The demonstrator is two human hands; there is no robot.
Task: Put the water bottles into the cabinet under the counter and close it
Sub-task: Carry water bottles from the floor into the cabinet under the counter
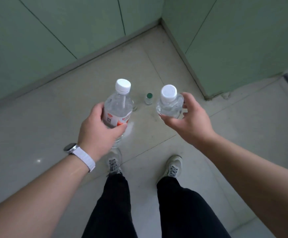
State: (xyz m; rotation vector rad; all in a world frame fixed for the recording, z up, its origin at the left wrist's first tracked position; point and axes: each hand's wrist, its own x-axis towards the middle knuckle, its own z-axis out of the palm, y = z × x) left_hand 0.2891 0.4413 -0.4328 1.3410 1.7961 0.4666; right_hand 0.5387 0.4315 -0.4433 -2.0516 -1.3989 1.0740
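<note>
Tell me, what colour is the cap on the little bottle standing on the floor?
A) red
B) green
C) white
B: the little bottle standing on the floor has a green cap.

labelled bottle (pixel 117 109): clear plastic, white screw cap on, red-and-white label round the middle, tilted with the cap up and away from the person, held off the floor (pixel 36 126) by the left grip (pixel 96 129) wrapped round its body

second bottle (pixel 169 103): clear, white cap on, seen almost cap-on, label mostly hidden, right grip (pixel 189 122) curled round its shoulder

green-capped bottle (pixel 148 98): clear, upright on the floor, seen between the two held ones

cabinet fronts (pixel 54 40): pale green panels, thin seams, all flush and closed
</note>
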